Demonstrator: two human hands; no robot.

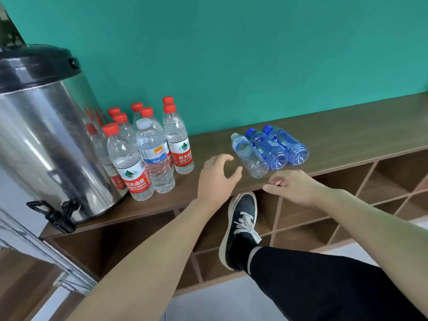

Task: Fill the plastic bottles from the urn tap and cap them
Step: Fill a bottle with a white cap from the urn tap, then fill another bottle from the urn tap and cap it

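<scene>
Left grip hovers over the front of the wooden table, fingers spread and loosely arched, holding nothing. Right grip hangs at the table's front edge, fingers loosely curled and relaxed, also empty; the two are near each other but apart.

Just beyond and between both grips lies a clear bottle with a white cap, on its side, cap pointing away. Touching it on the right grip's side lie two blue bottles with blue caps, side by side, also on their sides.

Beyond the left grip, on its outer side, stands an upright cluster of red-capped bottles, with one white-capped labelled bottle among them at the front. Further out stands the steel urn, black lid on, its black tap projecting over the table edge.

Below the grips: open shelf compartments, and a dark shoe with white laces.
</scene>
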